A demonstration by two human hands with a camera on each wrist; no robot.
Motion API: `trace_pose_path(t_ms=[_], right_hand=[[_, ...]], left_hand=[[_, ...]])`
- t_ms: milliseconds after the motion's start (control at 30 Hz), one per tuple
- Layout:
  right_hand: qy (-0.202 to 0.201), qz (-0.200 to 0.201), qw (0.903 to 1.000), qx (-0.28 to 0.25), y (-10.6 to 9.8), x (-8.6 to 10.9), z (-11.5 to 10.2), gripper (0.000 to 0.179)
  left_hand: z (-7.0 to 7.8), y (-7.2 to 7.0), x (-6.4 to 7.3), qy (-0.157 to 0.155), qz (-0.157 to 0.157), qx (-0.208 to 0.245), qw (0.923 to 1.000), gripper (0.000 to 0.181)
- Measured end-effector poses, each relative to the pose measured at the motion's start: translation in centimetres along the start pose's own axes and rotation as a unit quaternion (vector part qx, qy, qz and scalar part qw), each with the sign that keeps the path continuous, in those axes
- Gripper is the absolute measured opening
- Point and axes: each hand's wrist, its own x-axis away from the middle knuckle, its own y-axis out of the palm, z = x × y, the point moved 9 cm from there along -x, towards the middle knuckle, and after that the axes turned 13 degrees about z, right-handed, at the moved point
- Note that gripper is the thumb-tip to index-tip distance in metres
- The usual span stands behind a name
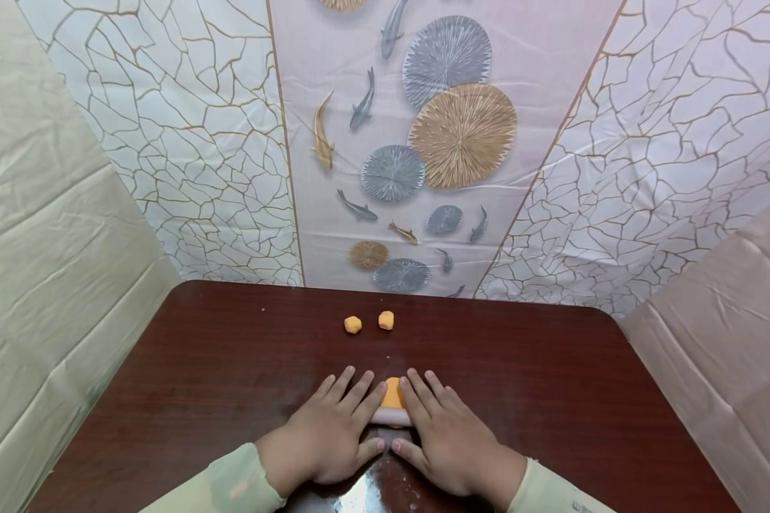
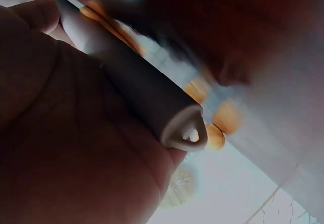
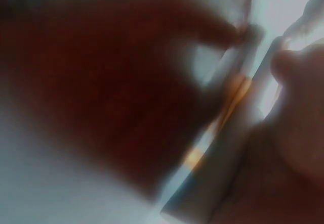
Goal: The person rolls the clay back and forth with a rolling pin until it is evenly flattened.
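Observation:
A light-coloured rolling pin (image 1: 393, 417) lies crosswise over a flattened piece of orange dough (image 1: 393, 392) near the table's front. My left hand (image 1: 334, 433) rests on the pin's left part, its fingers straight and pointing away. On the right part my right hand (image 1: 452, 443) lies the same way, fingers extended. Both hands cover the pin's ends in the head view. In the left wrist view the pin (image 2: 134, 77) runs under the palm and shows a loop-shaped end. The right wrist view is blurred, with the pin (image 3: 217, 171) along the palm and orange dough (image 3: 236, 90) beyond it.
Two small orange dough lumps (image 1: 353, 325) sit side by side farther back on the dark brown table (image 1: 231, 349). A patterned cloth (image 1: 334, 235) hangs behind the table's back edge, and pale padded panels (image 1: 70, 285) stand at both sides.

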Motion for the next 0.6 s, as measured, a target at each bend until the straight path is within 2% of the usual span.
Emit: trace_pose_path(t_ms=[167, 333, 600], right_hand=[[-0.011, 0.008, 0.9998, 0.014, 0.0, 0.8, -0.6, 0.088], [-0.008, 0.000, 0.9999, 0.014, 0.1, 1.5, -0.9, 0.089], [-0.005, 0.003, 1.0000, 0.005, 0.2, 2.0, -1.0, 0.089]], left_hand=[[0.3, 0.2, 0.9, 0.003, -0.006, 0.011, 0.9999, 0.084], [0.6, 0.4, 1.6, 0.006, -0.011, 0.028, 0.9995, 0.085], [0.9, 0.4, 1.9, 0.013, -0.006, 0.029, 0.9995, 0.083]])
